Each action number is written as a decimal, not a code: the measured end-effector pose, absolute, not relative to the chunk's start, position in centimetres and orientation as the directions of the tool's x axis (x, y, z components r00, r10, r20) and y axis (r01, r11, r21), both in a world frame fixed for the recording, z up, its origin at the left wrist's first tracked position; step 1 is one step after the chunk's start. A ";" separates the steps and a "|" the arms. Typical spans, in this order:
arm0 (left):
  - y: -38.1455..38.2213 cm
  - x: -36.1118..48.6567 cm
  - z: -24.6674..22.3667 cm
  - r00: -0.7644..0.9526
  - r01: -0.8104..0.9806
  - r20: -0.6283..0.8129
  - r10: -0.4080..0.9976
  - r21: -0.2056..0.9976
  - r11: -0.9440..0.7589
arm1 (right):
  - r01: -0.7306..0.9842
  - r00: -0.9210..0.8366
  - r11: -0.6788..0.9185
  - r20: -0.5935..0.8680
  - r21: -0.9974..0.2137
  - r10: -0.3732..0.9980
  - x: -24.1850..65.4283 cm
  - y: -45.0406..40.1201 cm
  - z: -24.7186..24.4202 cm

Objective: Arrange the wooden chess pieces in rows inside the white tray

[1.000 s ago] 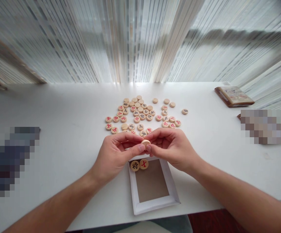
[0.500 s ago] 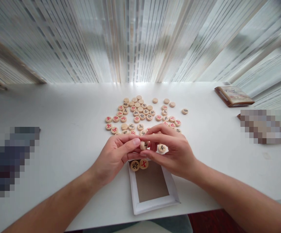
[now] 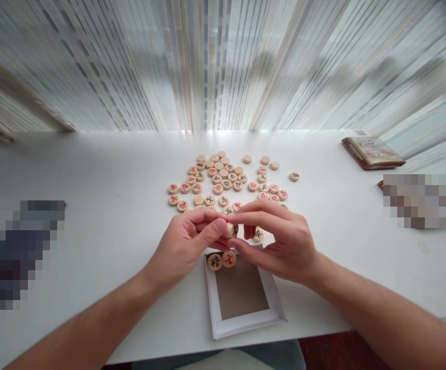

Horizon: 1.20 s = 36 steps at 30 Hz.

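Pinching disc point(image 3: 231, 230) in left hand point(image 3: 184, 242), near far edge of tray point(image 3: 249, 322); right hand point(image 3: 282, 242) at rim, thumb and fingertip curled, hold unclear. In far-left tray corner: only two pieces point(image 3: 215, 262); on table point(image 3: 110, 174) beyond: dozens of loose pieces point(image 3: 226, 184). Held disc: thick, pale wood, tilted, dark character facing right.
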<state>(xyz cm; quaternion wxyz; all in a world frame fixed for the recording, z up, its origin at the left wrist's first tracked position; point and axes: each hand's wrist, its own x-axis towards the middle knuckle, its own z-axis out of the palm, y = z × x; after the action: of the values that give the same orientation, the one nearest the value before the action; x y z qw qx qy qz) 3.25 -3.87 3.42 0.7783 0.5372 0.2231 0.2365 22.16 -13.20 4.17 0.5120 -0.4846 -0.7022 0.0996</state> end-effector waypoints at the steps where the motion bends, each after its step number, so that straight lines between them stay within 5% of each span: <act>1: -3.8 3.2 3.6 0.765 -0.114 -0.067 0.641 0.965 0.236 | 0.577 0.013 0.496 0.614 -0.649 0.789 22.3 -13.2 4.2; 5: -3.6 2.6 4.4 0.738 0.079 0.111 0.665 0.966 -0.248 | 0.556 0.147 0.383 0.541 -0.737 0.828 23.2 -13.2 4.1; 11: -3.2 2.0 5.0 0.918 0.136 0.169 0.359 0.715 -0.686 | 0.500 0.230 0.310 0.469 -0.809 0.853 23.6 -12.8 3.5; 20: -4.4 1.8 4.5 0.967 0.194 0.013 0.255 0.611 -0.768 | 0.524 0.210 0.312 0.476 -0.792 0.854 23.6 -12.6 3.3; 27: -2.2 0.5 7.8 0.923 0.365 -0.150 0.353 0.629 -0.687 | 0.521 0.116 0.285 0.398 -0.804 0.910 24.0 -12.7 4.3; 33: -1.4 0.4 7.1 0.836 0.548 -0.359 0.414 0.585 -0.599 | 0.618 -0.329 0.286 0.089 -0.732 0.940 25.0 -13.9 6.6; 36: -1.5 0.4 6.6 0.830 0.557 -0.382 0.406 0.594 -0.580 | 0.754 -0.396 0.258 -0.104 -0.605 0.912 24.5 -14.2 6.9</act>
<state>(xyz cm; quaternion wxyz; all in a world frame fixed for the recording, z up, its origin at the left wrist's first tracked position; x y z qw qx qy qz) 0.37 -1.46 6.58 0.3682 0.8829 0.2726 -0.1026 24.54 -14.23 6.87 0.1346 -0.5328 -0.7817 0.2949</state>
